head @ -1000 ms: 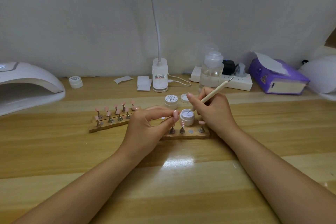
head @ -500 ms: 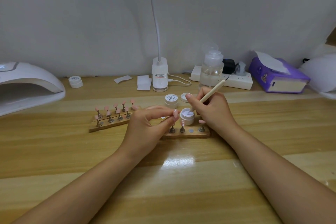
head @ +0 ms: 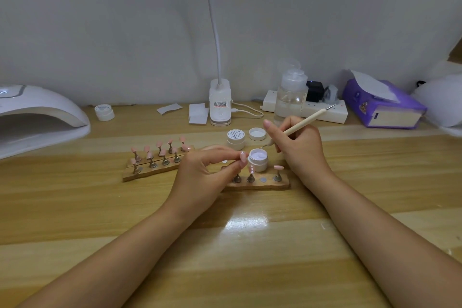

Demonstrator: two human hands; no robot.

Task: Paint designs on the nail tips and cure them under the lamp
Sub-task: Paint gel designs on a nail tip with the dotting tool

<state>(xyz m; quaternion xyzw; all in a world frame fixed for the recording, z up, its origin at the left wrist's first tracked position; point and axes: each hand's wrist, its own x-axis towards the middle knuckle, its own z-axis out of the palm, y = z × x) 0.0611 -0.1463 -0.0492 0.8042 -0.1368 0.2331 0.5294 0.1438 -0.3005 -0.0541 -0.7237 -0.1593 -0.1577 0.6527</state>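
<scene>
Your left hand (head: 212,170) pinches a light, slippery nail tip (head: 243,157) at centre frame, so grip its stand, while your right hand (head: 300,147) grips the stiff dotting pen (head: 300,124) over the open gel pot (head: 258,159).

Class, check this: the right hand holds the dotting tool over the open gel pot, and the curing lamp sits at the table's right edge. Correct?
Not quite. The head view shows the curing lamp at the table's left edge. The right hand does hold the dotting tool over the open gel pot.

Pink nail tips (head: 160,151) stand upright on wooden holders (head: 140,174); white curing lamp (head: 37,117) far left.
</scene>
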